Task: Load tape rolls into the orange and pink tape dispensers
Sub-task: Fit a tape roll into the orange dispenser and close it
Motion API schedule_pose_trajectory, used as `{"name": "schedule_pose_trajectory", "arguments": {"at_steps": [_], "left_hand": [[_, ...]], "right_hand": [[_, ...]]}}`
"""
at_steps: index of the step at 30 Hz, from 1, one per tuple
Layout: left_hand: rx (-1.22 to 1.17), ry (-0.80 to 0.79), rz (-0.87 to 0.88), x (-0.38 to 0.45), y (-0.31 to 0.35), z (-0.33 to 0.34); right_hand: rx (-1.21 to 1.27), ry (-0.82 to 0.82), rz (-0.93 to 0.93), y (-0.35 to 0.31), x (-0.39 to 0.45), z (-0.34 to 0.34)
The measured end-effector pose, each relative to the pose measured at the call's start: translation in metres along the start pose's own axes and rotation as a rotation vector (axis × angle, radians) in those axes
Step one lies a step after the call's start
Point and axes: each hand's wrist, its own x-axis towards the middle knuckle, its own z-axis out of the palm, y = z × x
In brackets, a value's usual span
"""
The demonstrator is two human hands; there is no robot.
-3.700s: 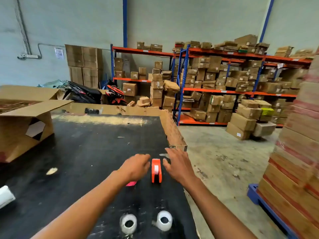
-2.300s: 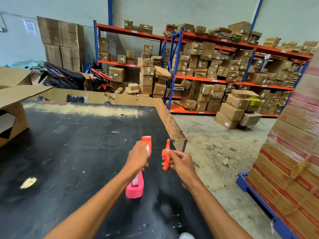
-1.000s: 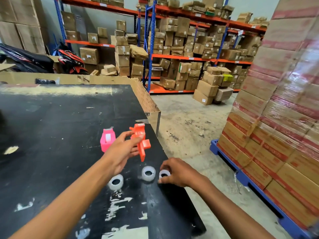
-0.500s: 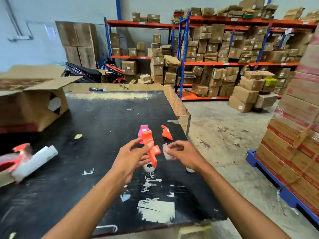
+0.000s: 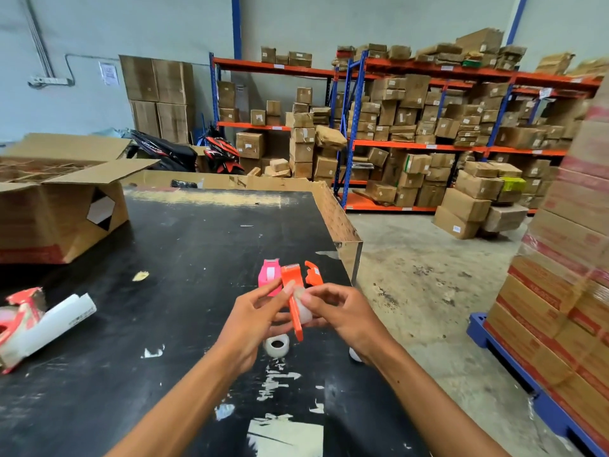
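Orange plastic sits pinched in my left hand point(image 5: 253, 319): the orange dispenser point(image 5: 294, 293), held upright above the black table point(image 5: 131, 341). My right hand point(image 5: 342, 316) pinches a small clear tape roll point(image 5: 304, 311) against its open side. Both feel light to judge by size; the shell looks stiff but thin, so I grip its edges, not the flexing wall. The roll looks slick; I hold its rim. The pink dispenser point(image 5: 268, 275) stands behind, a loose orange cover point(image 5: 312, 274) beside it, and a spare roll point(image 5: 276, 344) below my hands.

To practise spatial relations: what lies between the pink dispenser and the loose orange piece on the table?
The head view shows the orange dispenser, held above the table by both hands with a tape roll.
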Motion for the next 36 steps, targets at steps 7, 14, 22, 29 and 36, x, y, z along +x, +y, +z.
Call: {"name": "schedule_pose_trajectory", "arguments": {"at_steps": [7,14,22,29,36], "left_hand": [[-0.051,0.025,-0.058,0.046,0.001,-0.019],[-0.072,0.094,-0.084,0.111,0.001,-0.052],[-0.05,0.038,-0.125,0.164,-0.008,-0.064],[-0.032,0.001,-0.144,0.182,-0.012,-0.058],[-0.021,-0.06,-0.145,0.185,-0.007,-0.048]], "right_hand": [[-0.089,0.033,0.024,-0.001,0.056,-0.004],[-0.698,0.256,0.123,0.073,0.164,-0.043],[-0.976,0.219,0.332,0.122,0.209,-0.04],[-0.037,0.121,0.184,0.054,0.18,-0.029],[-0.034,0.026,0.122,0.035,0.161,-0.027]]}}
